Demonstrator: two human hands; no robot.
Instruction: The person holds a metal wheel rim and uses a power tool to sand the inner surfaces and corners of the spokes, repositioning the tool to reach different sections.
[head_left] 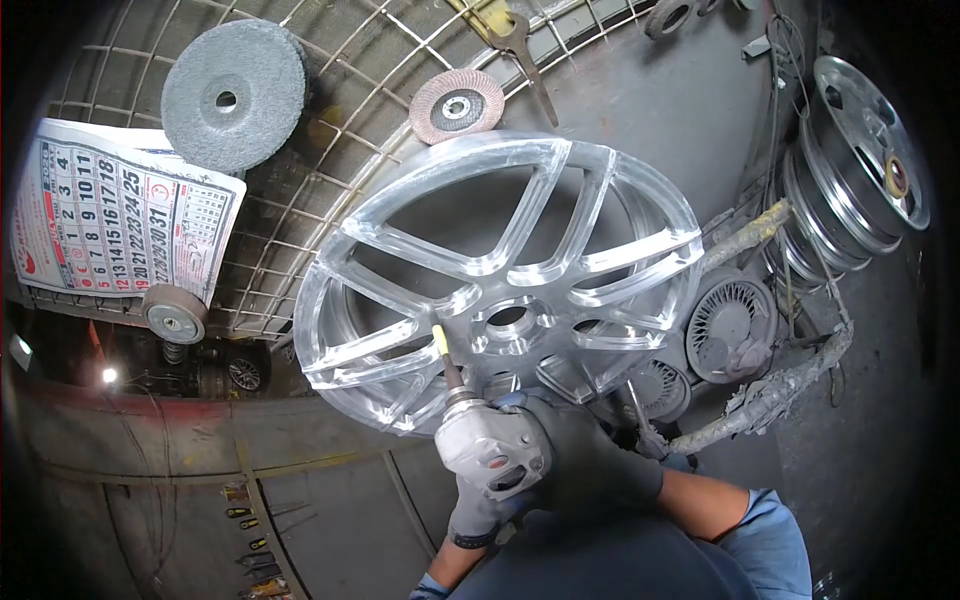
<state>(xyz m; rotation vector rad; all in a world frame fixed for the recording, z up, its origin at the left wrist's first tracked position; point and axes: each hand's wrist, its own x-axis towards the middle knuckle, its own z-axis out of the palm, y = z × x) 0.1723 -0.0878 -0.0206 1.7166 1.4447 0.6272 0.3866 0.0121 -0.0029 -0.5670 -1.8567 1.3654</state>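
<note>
A silver alloy wheel (510,265) with split spokes stands tilted in front of me, its spoke faces bare and shiny. I hold a power grinder (490,445) with a silver head. A slim shaft sticks out of it and ends in a yellow tip (440,340), which is at a spoke left of the hub; whether it touches cannot be made out. My left hand (477,515), in a grey glove, is closed around the grinder from below, partly hidden behind the head. My right hand (575,435), gloved in darker grey, is closed at the tool's body; its fingers are mostly hidden.
Wire mesh behind carries a grey abrasive disc (265,110), a flap disc (475,118), a small wheel (175,314), a calendar (130,220) and a spanner (520,50). Steel rims (850,170), hubcaps (730,325) and a crusted bar (770,385) are at right. Screwdrivers (245,520) hang lower left.
</note>
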